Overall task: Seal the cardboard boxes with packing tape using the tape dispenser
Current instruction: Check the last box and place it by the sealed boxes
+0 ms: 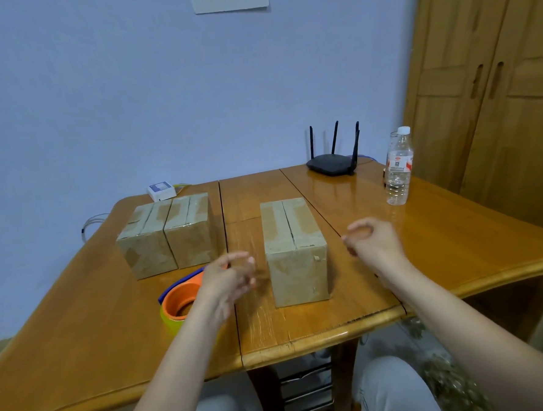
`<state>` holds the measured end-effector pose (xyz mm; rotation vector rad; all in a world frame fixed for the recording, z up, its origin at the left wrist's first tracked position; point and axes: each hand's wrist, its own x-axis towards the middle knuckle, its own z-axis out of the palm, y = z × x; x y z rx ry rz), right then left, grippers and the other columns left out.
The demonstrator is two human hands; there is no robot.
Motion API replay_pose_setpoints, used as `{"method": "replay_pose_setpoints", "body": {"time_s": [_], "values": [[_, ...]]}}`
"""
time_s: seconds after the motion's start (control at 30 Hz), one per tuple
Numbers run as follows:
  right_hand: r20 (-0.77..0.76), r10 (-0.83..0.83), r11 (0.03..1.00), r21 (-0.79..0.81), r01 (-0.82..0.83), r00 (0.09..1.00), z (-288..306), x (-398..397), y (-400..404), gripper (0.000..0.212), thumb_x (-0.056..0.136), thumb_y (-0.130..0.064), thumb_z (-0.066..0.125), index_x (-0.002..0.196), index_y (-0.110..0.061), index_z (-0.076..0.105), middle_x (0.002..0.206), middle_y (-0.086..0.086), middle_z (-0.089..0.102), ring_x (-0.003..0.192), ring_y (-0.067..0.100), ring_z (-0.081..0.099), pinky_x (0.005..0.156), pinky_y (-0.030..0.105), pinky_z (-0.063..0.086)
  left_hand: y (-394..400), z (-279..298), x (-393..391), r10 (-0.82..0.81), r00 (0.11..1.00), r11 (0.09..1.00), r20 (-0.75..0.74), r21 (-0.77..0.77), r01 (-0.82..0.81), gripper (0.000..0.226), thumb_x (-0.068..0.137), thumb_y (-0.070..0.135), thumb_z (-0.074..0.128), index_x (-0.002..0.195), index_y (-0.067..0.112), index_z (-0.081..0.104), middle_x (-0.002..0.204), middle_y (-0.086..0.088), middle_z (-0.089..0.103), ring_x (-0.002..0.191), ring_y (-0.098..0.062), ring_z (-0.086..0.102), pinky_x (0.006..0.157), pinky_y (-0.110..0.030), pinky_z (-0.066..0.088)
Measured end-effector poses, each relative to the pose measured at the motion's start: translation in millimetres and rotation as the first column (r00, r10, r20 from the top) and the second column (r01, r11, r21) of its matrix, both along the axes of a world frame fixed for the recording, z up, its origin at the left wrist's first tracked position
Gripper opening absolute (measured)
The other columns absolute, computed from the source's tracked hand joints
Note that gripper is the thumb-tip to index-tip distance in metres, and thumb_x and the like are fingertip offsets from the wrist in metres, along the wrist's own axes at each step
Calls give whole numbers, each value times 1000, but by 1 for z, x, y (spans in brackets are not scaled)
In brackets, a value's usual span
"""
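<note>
I'm looking down at a glossy wooden counter [303,327] with a rounded front edge. Nearest me, just right of centre, stands a brown cardboard box [293,251], its top flaps meeting along a dark centre seam with strips of tape either side. My left hand [228,279] hovers just left of it, fingers loosely curled, holding nothing; it's blurred. My right hand [372,239] hovers just right of the box, fingers bent with the tips drawn near the thumb, also holding nothing. Neither hand touches the box.

The orange and blue tape dispenser with its yellowish roll [179,301] lies on the counter, partly under my left wrist. Behind it, a pair of taped cardboard boxes [167,234] sit side by side, touching. There's bare wood between that pair and the near box.

Far right, a clear plastic bottle [398,165] has a red-and-white label, unreadable. A black router [332,163] and a small white box [161,190] sit at the back edge.
</note>
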<state>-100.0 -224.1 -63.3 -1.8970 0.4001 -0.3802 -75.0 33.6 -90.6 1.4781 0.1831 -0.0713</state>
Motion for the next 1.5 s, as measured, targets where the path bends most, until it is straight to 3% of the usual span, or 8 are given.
{"method": "replay_pose_setpoints", "body": {"time_s": [0.07, 0.13, 0.3, 0.53, 0.8, 1.03, 1.3, 1.5], "values": [[278, 87, 950, -312, 4, 957, 15, 1, 3, 14, 95, -16, 68, 107, -22, 73, 107, -13, 69, 95, 5, 63, 87, 18, 49, 2, 13, 1, 99, 891, 862, 443, 409, -299, 13, 89, 24, 73, 101, 27, 74, 97, 6, 72, 95, -11, 68, 84, -32, 57], [294, 349, 834, -531, -152, 890, 31, 2, 16, 21, 96, -22, 67, 115, -20, 75, 109, -19, 65, 102, -2, 59, 90, 3, 38, -7, 38, -2, -152, 729, 740, 668, 566, -364, 10, 87, 32, 74, 97, 29, 77, 91, 14, 71, 87, -1, 63, 78, -20, 52], [-4, 605, 548, -724, -420, 796, 26, 16, 36, 21, 94, -34, 68, 110, -24, 79, 105, -6, 77, 95, 7, 70, 87, 28, 56, -35, 60, 6, -561, 727, 500, 396, 862, -84, 15, 79, 31, 80, 92, 22, 82, 93, 7, 74, 90, -7, 64, 84, -27, 52], [34, 678, 565, -665, -490, 735, -1, 24, 16, 33, 90, -36, 72, 122, -25, 71, 128, -6, 67, 128, 6, 56, 118, 29, 36, -15, 37, 16, -640, 588, 552, 495, 828, -96, 22, 77, 30, 82, 97, 23, 81, 93, 11, 74, 91, -1, 65, 86, -20, 52], [72, 711, 608, -563, -560, 699, -7, 21, 8, 35, 91, -18, 72, 126, -20, 68, 134, -6, 62, 133, -4, 44, 119, 16, 24, 2, 27, 21, -670, 572, 585, 473, 811, 14, 30, 82, 24, 77, 111, 31, 75, 109, 19, 73, 113, 2, 59, 99, -14, 45], [159, 638, 756, -316, -574, 753, -7, 17, -9, 25, 94, -29, 66, 119, -25, 73, 122, -17, 69, 126, -6, 54, 113, 27, 40, 11, 43, 28, -705, 624, 556, 338, 809, 190, 24, 89, 22, 70, 112, 29, 76, 110, 20, 73, 115, 6, 58, 99, -11, 44], [347, 592, 794, -94, -601, 728, -37, 18, -9, 35, 82, -18, 73, 116, -12, 73, 122, -10, 71, 132, 3, 53, 109, 19, 42, 11, 10, 29, -566, 670, 761, 481, 618, 200, 27, 84, 17, 74, 110, 23, 76, 111, 16, 74, 121, 1, 57, 104, -19, 46], [378, 550, 817, -57, -574, 745, -37, 8, 1, 44, 79, -18, 76, 122, -12, 70, 127, -8, 67, 131, 1, 53, 110, 21, 42, 7, 9, 14, -513, 693, 806, 507, 562, 185, 28, 85, 21, 73, 113, 22, 75, 116, 16, 72, 123, 3, 56, 104, -20, 46]]}}
